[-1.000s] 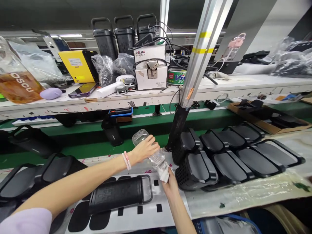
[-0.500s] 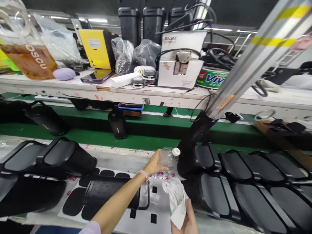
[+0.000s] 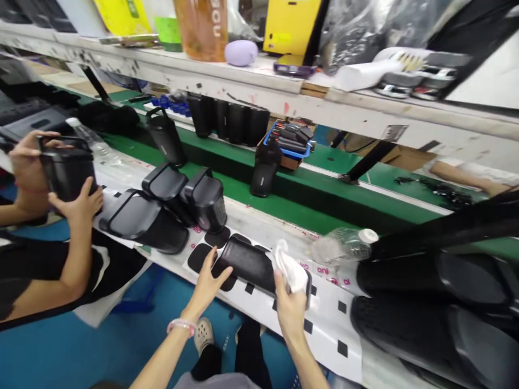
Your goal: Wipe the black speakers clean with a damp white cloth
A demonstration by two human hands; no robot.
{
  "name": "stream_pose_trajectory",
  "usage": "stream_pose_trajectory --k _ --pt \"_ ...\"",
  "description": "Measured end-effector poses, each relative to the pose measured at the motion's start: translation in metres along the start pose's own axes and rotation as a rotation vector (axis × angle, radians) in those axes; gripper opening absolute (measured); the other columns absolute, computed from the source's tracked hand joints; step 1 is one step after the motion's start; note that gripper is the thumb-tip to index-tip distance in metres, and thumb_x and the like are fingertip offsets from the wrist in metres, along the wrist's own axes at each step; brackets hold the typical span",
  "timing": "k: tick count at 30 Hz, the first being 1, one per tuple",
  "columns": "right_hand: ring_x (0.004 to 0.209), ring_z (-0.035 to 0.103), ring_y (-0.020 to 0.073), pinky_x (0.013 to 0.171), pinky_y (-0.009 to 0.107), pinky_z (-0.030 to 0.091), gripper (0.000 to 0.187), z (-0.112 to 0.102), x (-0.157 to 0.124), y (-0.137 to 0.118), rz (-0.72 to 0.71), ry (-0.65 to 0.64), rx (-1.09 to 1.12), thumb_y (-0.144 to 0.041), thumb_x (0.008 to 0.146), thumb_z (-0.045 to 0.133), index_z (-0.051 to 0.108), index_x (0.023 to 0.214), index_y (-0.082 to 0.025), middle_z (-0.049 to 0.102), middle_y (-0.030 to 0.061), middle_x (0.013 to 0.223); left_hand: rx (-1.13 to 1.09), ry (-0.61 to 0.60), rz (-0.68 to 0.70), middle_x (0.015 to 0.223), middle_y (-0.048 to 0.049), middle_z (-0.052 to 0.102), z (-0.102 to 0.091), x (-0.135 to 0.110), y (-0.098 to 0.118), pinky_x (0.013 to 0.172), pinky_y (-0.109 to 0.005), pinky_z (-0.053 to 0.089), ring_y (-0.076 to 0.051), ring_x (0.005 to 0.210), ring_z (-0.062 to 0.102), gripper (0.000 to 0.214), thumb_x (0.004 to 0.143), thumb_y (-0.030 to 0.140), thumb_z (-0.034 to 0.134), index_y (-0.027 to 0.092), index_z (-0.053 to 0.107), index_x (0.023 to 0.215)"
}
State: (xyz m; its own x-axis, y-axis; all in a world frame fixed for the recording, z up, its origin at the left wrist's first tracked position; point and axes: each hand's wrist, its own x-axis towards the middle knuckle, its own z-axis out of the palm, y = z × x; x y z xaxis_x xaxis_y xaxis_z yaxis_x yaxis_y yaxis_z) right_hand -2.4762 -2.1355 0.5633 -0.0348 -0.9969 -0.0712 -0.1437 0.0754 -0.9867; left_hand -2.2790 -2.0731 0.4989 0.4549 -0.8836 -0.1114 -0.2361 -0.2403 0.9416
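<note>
A black casing with a handle, shaped like a portable speaker, lies on its side on a white sheet printed with dark patches. My left hand is at its left end, thumb and fingers spread; whether it touches the casing is hard to tell. In my right hand is a bunched white cloth, held over the casing's right end near the handle. Behind and to the right, a clear plastic bottle with a white cap lies on its side.
Black casings lie at the right, and others stand at the left. A co-worker's hands hold another casing at far left. Behind runs a green conveyor belt below a white shelf loaded with items.
The view has swung left and down. My left hand has let go of the bottle, which now lies down, and has come to the casing. My right hand has brought the cloth over it.
</note>
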Motion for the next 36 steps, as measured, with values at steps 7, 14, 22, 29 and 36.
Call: stream_pose_trajectory --k 7,14,22,29,36 --pt "0.109 0.06 0.0286 0.098 0.042 0.045 0.034 0.103 0.063 0.018 -0.471 -0.483 -0.454 -0.024 0.091 0.045 0.063 0.118 -0.015 0.065 0.0154 0.115 -0.114 -0.426 0.131 0.153 -0.0162 0.025 -0.007 0.058 -0.006 0.115 -0.045 0.024 -0.029 0.14 0.027 0.127 0.049 0.035 0.088 0.022 0.011 0.149" --pt "0.133 0.038 0.0259 0.11 0.048 0.031 0.054 0.09 0.038 0.032 -0.708 -0.723 -0.567 -0.003 0.078 0.038 0.056 0.128 -0.014 0.052 0.0127 0.135 -0.204 -0.457 0.222 0.146 -0.0127 0.041 -0.01 0.074 -0.013 0.116 -0.045 0.022 -0.028 0.133 0.04 0.103 0.061 0.031 0.082 0.022 0.026 0.146" --pt "0.13 0.042 0.0269 0.109 0.052 0.034 0.065 0.1 0.033 0.035 -0.754 -0.52 -0.725 0.003 0.072 0.035 0.049 0.134 -0.01 0.053 0.0154 0.134 -0.246 -0.429 0.238 0.138 -0.0121 0.049 -0.007 0.074 -0.018 0.11 -0.048 0.033 -0.031 0.127 0.046 0.098 0.053 0.029 0.086 0.02 0.039 0.139" --pt "0.13 0.042 0.0294 0.111 0.055 0.028 0.064 0.107 0.022 0.037 -0.648 -0.419 -0.7 0.003 0.068 0.036 0.054 0.129 -0.007 0.054 0.0179 0.132 -0.215 -0.441 0.255 0.143 -0.0118 0.044 -0.007 0.078 -0.013 0.113 -0.047 0.028 -0.031 0.131 0.041 0.1 0.053 0.027 0.085 0.02 0.036 0.14" --pt "0.113 0.058 0.032 0.105 0.054 0.037 0.033 0.03 -0.04 0.036 -0.047 -0.234 -0.208 -0.029 0.082 0.053 0.069 0.109 -0.017 0.067 0.0106 0.114 -0.1 -0.466 0.171 0.153 -0.0129 0.028 -0.012 0.077 -0.011 0.117 -0.044 0.017 -0.029 0.141 0.025 0.108 0.058 0.035 0.083 0.021 0.023 0.147"
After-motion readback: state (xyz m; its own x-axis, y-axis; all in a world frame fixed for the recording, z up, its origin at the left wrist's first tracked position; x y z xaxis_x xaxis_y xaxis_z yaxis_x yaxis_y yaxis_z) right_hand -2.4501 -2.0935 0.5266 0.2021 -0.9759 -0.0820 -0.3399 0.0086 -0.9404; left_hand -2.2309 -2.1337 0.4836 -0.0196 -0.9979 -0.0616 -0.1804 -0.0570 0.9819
